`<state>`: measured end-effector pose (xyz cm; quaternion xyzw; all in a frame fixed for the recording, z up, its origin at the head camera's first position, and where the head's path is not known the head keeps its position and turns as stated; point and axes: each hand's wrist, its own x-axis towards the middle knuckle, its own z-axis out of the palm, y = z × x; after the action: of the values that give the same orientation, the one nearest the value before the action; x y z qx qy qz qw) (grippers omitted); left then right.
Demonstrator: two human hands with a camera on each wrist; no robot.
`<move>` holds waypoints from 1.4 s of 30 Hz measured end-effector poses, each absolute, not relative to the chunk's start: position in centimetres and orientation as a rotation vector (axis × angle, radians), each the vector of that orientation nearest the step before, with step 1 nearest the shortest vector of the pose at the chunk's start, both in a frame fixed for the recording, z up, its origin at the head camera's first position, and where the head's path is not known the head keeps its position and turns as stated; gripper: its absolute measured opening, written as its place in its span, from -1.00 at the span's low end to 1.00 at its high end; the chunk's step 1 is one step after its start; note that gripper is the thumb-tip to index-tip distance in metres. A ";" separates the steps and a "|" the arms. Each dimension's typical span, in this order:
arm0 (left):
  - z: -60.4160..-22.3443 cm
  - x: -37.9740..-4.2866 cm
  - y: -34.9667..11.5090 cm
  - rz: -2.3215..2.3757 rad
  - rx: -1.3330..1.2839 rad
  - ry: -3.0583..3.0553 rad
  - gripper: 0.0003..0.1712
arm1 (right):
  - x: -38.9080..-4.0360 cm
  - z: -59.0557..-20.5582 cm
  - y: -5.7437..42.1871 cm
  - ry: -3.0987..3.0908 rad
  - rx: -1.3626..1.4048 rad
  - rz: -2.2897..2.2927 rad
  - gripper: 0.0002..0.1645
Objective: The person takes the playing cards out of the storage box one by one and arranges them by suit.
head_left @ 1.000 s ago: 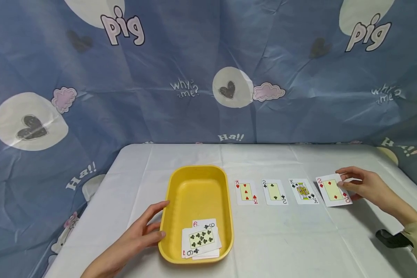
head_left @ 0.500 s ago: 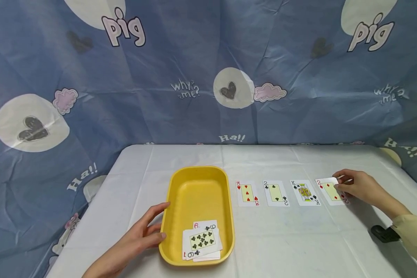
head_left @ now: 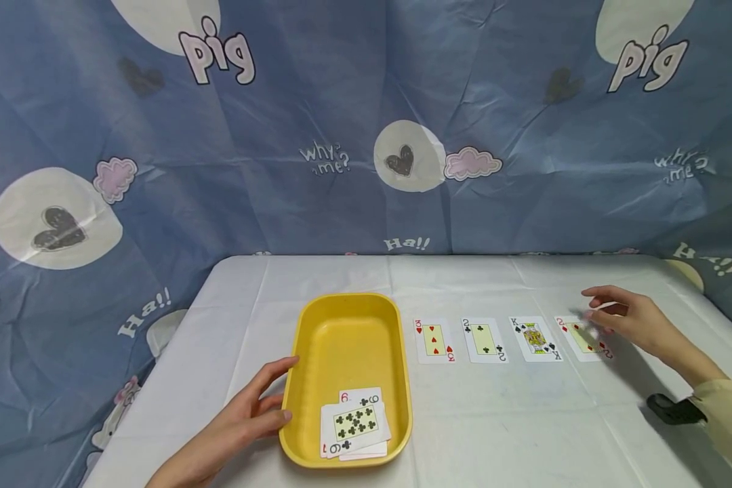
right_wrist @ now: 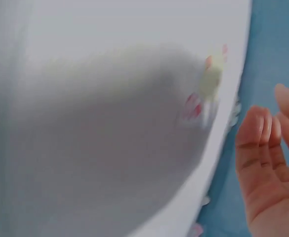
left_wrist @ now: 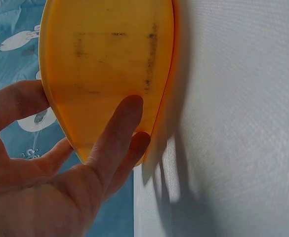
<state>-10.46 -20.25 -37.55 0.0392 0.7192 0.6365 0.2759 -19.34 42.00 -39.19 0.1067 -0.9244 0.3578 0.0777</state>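
My left hand (head_left: 238, 413) rests spread against the left side of a yellow tray (head_left: 341, 339); in the left wrist view its fingers and thumb lie on the tray's outer wall (left_wrist: 104, 59). Inside the tray's near end is a small pile of playing cards, a nine of clubs (head_left: 355, 423) on top. At the right, my right hand (head_left: 637, 325) hovers with loosely bent fingers over the right edge of a two of diamonds (head_left: 576, 337) lying face up on the table. Nothing shows between its fingers in the right wrist view, where that card is blurred.
Left of the two of diamonds, a king of spades (head_left: 533, 337), a two of clubs (head_left: 484, 340) and a three of hearts (head_left: 434, 340) lie face up in a row. A white cloth covers the table (head_left: 494, 427). A blue printed curtain (head_left: 341, 217) hangs behind it.
My right hand has lowered the two of diamonds onto the table at the row's right end, let it go and lifted slightly. The left hand has stayed at the tray.
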 end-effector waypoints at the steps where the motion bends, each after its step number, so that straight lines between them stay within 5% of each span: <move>1: -37.5 -10.5 -20.3 1.710 0.105 1.931 -0.21 | -19.3 -39.1 41.7 -2.745 0.342 1.091 -0.58; 42: -37.8 -10.3 -20.6 1.732 0.153 1.920 -0.21 | -17.3 -33.4 19.0 -2.507 1.089 1.590 -0.60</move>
<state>-10.33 -20.60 -37.84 0.0568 0.7132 0.6433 0.2724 -17.35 19.01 -33.37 0.3444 -0.7928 0.5027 -0.0102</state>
